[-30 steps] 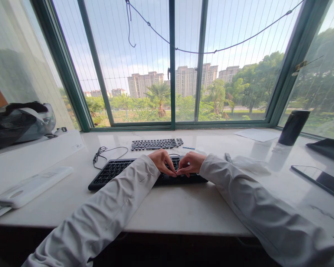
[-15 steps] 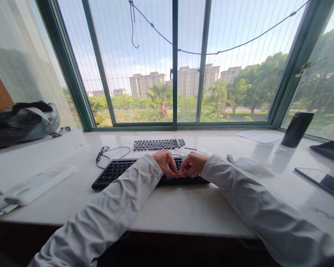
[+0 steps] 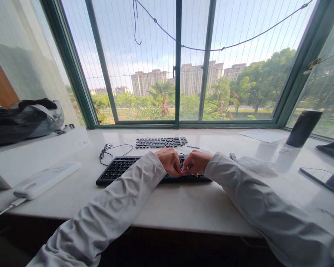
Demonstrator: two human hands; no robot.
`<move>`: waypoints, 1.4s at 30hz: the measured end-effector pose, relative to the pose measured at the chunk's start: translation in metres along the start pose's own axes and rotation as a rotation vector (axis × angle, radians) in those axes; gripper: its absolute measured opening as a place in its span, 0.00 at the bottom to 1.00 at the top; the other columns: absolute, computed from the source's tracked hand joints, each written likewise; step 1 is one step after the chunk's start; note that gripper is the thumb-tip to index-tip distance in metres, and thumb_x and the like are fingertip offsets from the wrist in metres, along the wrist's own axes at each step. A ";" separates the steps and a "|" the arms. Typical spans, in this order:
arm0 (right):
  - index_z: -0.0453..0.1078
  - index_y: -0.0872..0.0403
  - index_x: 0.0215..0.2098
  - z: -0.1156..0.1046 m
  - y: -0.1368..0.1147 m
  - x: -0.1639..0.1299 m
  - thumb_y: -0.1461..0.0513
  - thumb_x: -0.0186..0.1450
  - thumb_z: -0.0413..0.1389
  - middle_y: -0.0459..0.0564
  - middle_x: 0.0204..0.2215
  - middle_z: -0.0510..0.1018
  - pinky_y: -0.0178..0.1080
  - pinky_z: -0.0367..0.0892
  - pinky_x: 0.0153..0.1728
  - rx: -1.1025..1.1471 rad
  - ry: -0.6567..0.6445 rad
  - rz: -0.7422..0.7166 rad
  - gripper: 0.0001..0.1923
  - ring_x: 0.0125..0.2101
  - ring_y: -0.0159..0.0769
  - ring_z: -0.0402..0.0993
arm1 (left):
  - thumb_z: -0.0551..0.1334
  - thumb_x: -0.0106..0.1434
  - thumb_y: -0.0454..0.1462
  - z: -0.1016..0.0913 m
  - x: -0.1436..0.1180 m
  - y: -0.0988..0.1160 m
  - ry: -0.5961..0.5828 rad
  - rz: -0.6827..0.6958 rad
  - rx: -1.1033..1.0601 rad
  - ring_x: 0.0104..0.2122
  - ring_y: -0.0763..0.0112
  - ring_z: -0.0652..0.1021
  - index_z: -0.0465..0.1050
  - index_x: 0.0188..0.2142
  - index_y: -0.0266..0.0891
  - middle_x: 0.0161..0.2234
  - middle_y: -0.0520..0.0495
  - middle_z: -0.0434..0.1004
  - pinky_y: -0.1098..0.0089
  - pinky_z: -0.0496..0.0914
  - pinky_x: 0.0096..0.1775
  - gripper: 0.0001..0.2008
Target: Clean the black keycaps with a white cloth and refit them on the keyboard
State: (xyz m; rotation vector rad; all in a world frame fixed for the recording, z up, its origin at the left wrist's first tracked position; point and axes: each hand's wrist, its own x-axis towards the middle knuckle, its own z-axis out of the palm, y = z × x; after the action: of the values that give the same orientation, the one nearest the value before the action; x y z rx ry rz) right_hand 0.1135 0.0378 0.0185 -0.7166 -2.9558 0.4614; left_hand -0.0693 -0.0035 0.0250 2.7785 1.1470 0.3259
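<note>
A black keyboard [image 3: 119,170] lies on the pale tabletop, its middle and right part largely covered by my hands and sleeves. Over it, my left hand [image 3: 169,161] is closed, thumb and fingers pinched together. Facing it, my right hand [image 3: 195,163] is pinched too, and the fingertips of both meet just above the front edge of the keyboard. Whatever lies between them is too small or hidden to make out. Behind the keyboard, loose black keycaps [image 3: 160,142] are laid out in rows. A thin blue stick-like tool [image 3: 193,147] rests to their right.
A coiled black cable [image 3: 107,150] sits left of the keycaps. Further left are a white power strip [image 3: 47,180] and a white box [image 3: 39,154] bearing a black bag. To the right lie clear plastic [image 3: 256,166], a dark-screened tablet [image 3: 323,181] and a black bottle [image 3: 303,128].
The whole view has shifted slightly, so everything sits a little further right. Both hands keep their pinch at the same spot over the keyboard.
</note>
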 end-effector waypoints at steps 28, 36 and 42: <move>0.78 0.52 0.28 -0.004 -0.017 -0.003 0.56 0.56 0.56 0.45 0.15 0.75 0.32 0.58 0.23 -0.204 0.053 -0.002 0.10 0.21 0.31 0.70 | 0.62 0.45 0.38 -0.003 -0.001 0.023 -0.044 0.093 0.371 0.17 0.74 0.68 0.80 0.24 0.45 0.18 0.49 0.76 0.71 0.52 0.21 0.07; 0.77 0.54 0.27 -0.001 -0.008 -0.001 0.55 0.57 0.55 0.45 0.13 0.73 0.31 0.59 0.21 -0.084 0.008 0.004 0.12 0.18 0.29 0.68 | 0.63 0.43 0.39 -0.003 -0.002 0.019 0.011 0.061 0.293 0.15 0.78 0.65 0.80 0.23 0.47 0.15 0.53 0.73 0.72 0.53 0.21 0.06; 0.77 0.53 0.26 0.000 -0.012 -0.001 0.57 0.56 0.55 0.49 0.18 0.76 0.33 0.56 0.22 -0.254 0.088 -0.096 0.10 0.21 0.30 0.69 | 0.64 0.43 0.39 -0.003 -0.002 0.016 0.000 0.024 0.306 0.16 0.78 0.65 0.80 0.24 0.48 0.17 0.53 0.74 0.72 0.52 0.21 0.07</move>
State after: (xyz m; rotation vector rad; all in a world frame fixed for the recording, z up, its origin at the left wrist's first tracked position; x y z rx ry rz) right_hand 0.1093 0.0273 0.0216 -0.5936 -2.9784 0.0465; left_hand -0.0600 -0.0161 0.0309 3.0533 1.2606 0.1638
